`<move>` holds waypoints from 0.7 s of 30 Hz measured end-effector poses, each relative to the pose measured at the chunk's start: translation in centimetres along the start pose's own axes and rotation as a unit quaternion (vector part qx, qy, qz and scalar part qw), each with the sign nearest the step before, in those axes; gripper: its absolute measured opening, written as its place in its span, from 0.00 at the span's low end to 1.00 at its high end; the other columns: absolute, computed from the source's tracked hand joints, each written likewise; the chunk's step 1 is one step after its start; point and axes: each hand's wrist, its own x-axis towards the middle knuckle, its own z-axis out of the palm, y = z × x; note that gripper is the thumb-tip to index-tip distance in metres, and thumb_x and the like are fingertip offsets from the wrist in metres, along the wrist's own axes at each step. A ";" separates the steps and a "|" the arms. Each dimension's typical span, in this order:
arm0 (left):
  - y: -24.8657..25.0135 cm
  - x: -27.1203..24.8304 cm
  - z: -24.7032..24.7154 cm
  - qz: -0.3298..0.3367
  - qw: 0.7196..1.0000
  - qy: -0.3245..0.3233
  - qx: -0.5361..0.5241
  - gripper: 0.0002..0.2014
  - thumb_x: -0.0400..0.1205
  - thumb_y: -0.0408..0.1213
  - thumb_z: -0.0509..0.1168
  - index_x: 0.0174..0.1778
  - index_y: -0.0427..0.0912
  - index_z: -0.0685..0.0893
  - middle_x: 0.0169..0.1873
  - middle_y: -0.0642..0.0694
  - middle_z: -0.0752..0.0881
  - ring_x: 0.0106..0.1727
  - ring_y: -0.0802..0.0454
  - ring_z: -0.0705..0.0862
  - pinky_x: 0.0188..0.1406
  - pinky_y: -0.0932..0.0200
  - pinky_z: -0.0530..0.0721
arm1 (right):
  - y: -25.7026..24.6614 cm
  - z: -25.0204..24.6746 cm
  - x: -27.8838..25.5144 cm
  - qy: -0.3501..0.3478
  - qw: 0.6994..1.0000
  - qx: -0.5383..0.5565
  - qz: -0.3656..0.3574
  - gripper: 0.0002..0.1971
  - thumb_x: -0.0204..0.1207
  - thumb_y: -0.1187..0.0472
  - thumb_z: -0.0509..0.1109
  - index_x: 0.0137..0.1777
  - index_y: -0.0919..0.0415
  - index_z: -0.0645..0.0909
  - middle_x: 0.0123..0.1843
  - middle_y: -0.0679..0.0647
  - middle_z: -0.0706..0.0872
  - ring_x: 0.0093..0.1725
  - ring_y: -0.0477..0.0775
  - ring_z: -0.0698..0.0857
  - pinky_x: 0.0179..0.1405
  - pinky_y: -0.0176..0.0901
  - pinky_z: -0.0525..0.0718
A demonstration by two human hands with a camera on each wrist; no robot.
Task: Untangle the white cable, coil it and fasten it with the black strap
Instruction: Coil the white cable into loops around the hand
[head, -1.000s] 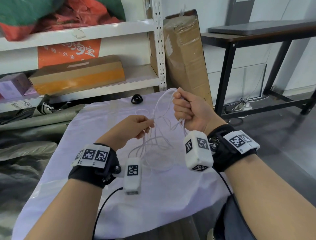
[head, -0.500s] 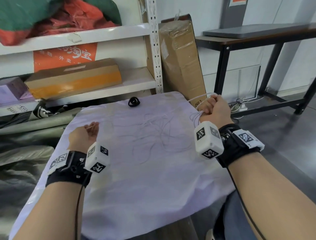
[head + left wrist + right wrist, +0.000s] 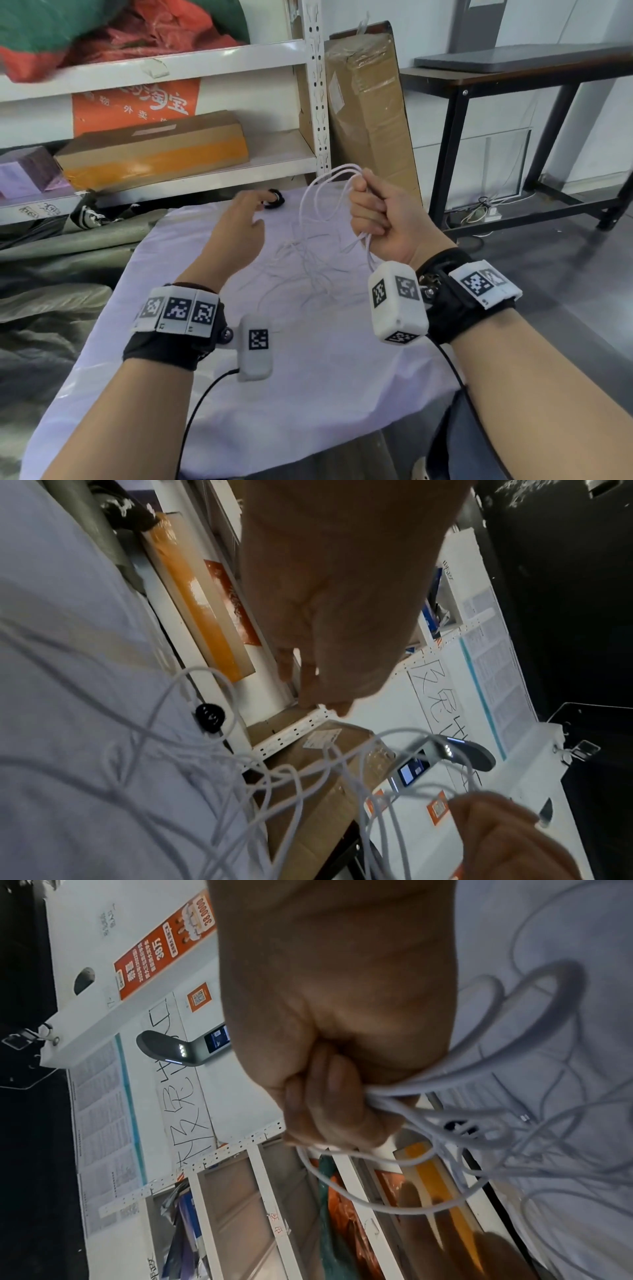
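Where it passes through the fist, the one white cable (image 3: pixel 317 202) is hidden; its loops blur, so their number is unclear. The right hand (image 3: pixel 380 219) grips the bunch above the white cloth (image 3: pixel 308 359). One black strap (image 3: pixel 275 199), half hidden by the left hand (image 3: pixel 236 236), lies near the cloth's far edge; that hand's fingers are loosely spread, holding nothing.
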 end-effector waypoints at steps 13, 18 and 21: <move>1.1 -0.8 1.2 0.022 0.985 -0.169 0.019 0.13 0.81 0.33 0.65 0.57 0.55 0.83 0.44 0.57 0.86 0.43 0.61 0.85 0.43 0.71 0.76 | 0.7 0.1 0.1 0.047 0.997 0.057 0.010 0.20 0.88 0.54 0.49 0.36 0.60 0.70 0.16 0.46 0.63 0.11 0.42 0.60 0.10 0.31 0.56; 0.8 -0.9 0.9 -0.022 0.992 -0.118 -0.032 0.08 0.86 0.38 0.59 0.58 0.55 0.77 0.34 0.45 0.88 0.30 0.54 0.86 0.33 0.67 0.82 | 0.4 -0.5 0.5 0.095 0.990 0.098 -0.032 0.20 0.88 0.55 0.49 0.35 0.60 0.70 0.15 0.46 0.63 0.10 0.42 0.59 0.07 0.31 0.57; 0.2 -0.3 0.7 -0.132 0.976 -0.059 -0.163 0.10 0.88 0.35 0.55 0.55 0.43 0.82 0.33 0.40 0.87 0.27 0.54 0.85 0.26 0.64 0.83 | 0.3 -0.7 0.6 0.128 0.984 0.104 -0.066 0.21 0.88 0.55 0.48 0.35 0.60 0.70 0.14 0.46 0.62 0.10 0.42 0.58 0.07 0.31 0.57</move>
